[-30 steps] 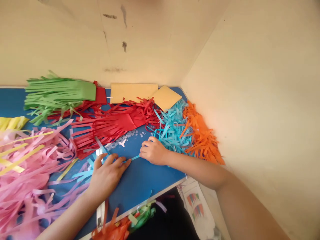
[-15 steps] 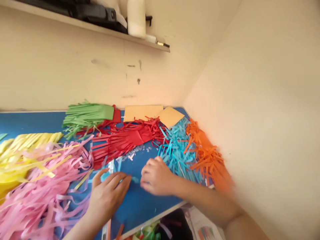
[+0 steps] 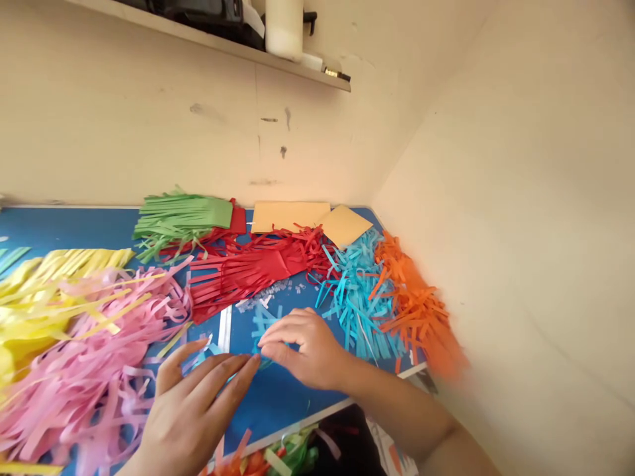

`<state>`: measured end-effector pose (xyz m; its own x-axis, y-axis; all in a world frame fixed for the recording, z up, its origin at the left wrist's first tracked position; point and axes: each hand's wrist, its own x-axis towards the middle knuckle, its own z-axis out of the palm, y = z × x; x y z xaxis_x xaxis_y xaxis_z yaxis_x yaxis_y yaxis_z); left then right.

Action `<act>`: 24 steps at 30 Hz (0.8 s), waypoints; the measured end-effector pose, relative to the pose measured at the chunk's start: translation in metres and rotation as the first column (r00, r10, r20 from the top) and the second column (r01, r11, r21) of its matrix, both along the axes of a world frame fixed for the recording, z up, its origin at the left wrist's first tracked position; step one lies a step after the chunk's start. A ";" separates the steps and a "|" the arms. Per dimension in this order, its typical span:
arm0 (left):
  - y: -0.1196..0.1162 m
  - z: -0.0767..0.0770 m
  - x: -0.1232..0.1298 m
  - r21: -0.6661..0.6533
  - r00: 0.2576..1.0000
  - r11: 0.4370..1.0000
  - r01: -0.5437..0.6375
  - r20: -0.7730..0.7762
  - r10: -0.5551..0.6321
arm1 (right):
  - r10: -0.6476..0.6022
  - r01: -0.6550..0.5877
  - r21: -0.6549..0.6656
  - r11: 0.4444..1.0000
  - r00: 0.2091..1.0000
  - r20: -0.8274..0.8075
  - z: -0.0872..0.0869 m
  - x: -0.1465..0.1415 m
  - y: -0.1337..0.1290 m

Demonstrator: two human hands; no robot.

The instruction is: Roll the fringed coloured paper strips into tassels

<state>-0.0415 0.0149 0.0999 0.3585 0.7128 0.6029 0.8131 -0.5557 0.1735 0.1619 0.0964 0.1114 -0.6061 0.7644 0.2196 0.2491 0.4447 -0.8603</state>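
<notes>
Bare left hand [image 3: 193, 413] and right hand [image 3: 307, 347] lay with fingers spread, nearly meeting over thin blue paper strips [image 3: 262, 324], half-hidden on the blue tabletop [image 3: 282, 403]; any grip could not be made out.

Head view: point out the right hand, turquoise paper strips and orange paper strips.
Right hand [image 3: 307, 350]: head view, back of hand.
Turquoise paper strips [image 3: 354, 304]: head view, pile's middle.
Orange paper strips [image 3: 417, 311]: head view, pile's middle.

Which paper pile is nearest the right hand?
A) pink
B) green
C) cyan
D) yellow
C: the cyan strips lie directly beside the right hand, closer than any of the other three piles.
</notes>
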 end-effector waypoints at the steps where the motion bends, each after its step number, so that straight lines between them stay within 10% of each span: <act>1: 0.000 0.002 -0.001 0.006 1.000 1.000 -0.004 -0.008 0.004 | 0.070 -0.070 -0.095 0.993 0.998 -0.005 0.002 -0.001 0.000; 7: 0.003 0.008 0.002 0.119 0.999 0.992 -0.045 0.005 0.044 | 0.066 -0.260 -0.706 0.659 0.955 -0.290 0.001 -0.005 0.004; 13: 0.007 0.010 0.002 0.114 1.000 0.993 0.004 0.028 -0.008 | -0.001 -0.381 -0.886 0.265 0.918 -0.396 -0.014 -0.009 -0.004; 19: 0.008 0.016 0.004 0.078 0.994 0.995 0.066 0.077 -0.072 | -0.144 -0.389 -0.901 0.195 0.897 -0.418 -0.020 -0.011 -0.017; 24: 0.010 0.018 0.015 0.082 0.974 0.992 0.095 0.199 -0.110 | -0.255 -0.326 -0.899 0.293 0.880 -0.402 -0.015 -0.010 -0.020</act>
<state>-0.0263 0.0248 0.1179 0.2920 0.6310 0.7187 0.7031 -0.6511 0.2860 0.1516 0.0765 0.0963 -0.7058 0.5812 -0.4051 -0.2242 -0.7257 -0.6504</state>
